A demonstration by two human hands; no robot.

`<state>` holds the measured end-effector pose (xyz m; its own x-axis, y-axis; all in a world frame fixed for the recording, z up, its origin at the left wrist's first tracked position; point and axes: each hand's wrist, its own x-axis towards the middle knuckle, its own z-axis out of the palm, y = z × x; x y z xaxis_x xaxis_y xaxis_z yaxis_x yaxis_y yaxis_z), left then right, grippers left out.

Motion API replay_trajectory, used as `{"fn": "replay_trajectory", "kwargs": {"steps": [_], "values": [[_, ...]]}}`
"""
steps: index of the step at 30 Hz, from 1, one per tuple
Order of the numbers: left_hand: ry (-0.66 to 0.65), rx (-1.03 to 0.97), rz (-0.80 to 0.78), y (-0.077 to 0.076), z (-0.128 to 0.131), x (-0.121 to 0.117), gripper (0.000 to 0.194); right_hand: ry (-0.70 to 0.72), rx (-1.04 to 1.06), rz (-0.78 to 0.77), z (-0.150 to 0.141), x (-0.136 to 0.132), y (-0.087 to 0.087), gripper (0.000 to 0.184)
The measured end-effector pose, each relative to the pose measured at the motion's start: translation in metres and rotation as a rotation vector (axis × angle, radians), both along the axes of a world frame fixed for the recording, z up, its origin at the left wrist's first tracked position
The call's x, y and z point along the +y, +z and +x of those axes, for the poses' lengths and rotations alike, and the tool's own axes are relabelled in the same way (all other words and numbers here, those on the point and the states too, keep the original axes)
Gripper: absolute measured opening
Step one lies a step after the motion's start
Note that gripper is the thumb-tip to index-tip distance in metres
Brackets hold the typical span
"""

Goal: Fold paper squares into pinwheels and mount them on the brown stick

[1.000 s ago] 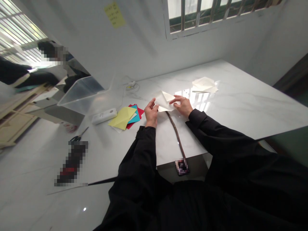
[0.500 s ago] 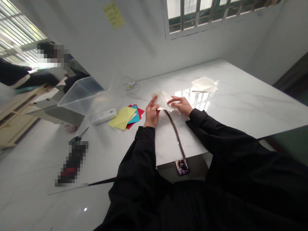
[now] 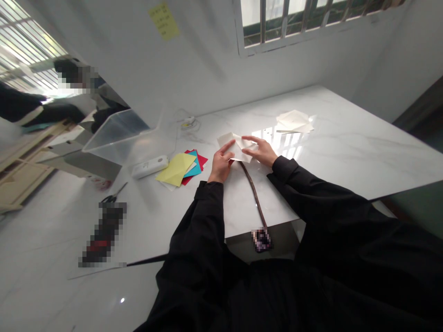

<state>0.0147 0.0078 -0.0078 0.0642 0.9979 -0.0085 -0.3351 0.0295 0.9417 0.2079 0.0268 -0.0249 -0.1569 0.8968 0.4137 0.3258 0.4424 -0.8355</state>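
Note:
A folded sheet of cream paper (image 3: 232,141) lies flat on the white marble table (image 3: 346,147) in front of me. My left hand (image 3: 220,163) pinches its near left edge between thumb and forefinger. My right hand (image 3: 260,150) rests on the paper's right side, fingers stretched flat and pressing it down. Both arms are in black sleeves. A dark strap (image 3: 253,191) runs from under the paper toward the table's near edge.
Left of my hands lie yellow, teal and red paper sheets (image 3: 180,168), a white power strip (image 3: 149,167) and a clear plastic bin (image 3: 119,136). More cream paper (image 3: 294,121) sits farther right. Scissors (image 3: 112,197) lie near the left edge. Another person sits at far left.
The cream paper, held slightly raised before, now lies flatter on the table. My right fingers have stretched out over it and my left thumb has slid along its edge.

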Motion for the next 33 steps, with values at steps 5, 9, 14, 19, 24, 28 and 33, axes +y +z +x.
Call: {"fn": "replay_trajectory", "kwargs": {"steps": [5,9,14,19,24,28,33], "values": [[-0.108,0.063,0.073,-0.007,-0.001,0.002,0.069,-0.086,-0.038,-0.009,0.000,-0.001,-0.001,0.067],[-0.081,0.091,0.082,-0.012,-0.002,0.005,0.067,-0.161,-0.007,-0.048,0.002,0.004,-0.003,0.036],[0.033,0.076,0.081,-0.013,-0.006,0.009,0.066,-0.137,0.038,0.074,0.003,0.006,-0.002,0.028],[0.099,0.050,0.062,-0.013,-0.007,0.010,0.063,0.012,-0.056,0.108,0.001,0.002,-0.003,0.015],[0.050,0.049,0.074,-0.012,-0.006,0.008,0.061,-0.030,-0.069,0.069,0.000,0.003,-0.004,0.049],[0.008,0.082,0.075,-0.011,-0.009,0.008,0.064,-0.053,0.067,0.005,0.002,0.009,-0.006,0.053],[0.075,0.152,0.141,-0.017,-0.015,0.014,0.062,-0.069,0.362,-0.241,0.010,0.017,-0.011,0.050]]}}
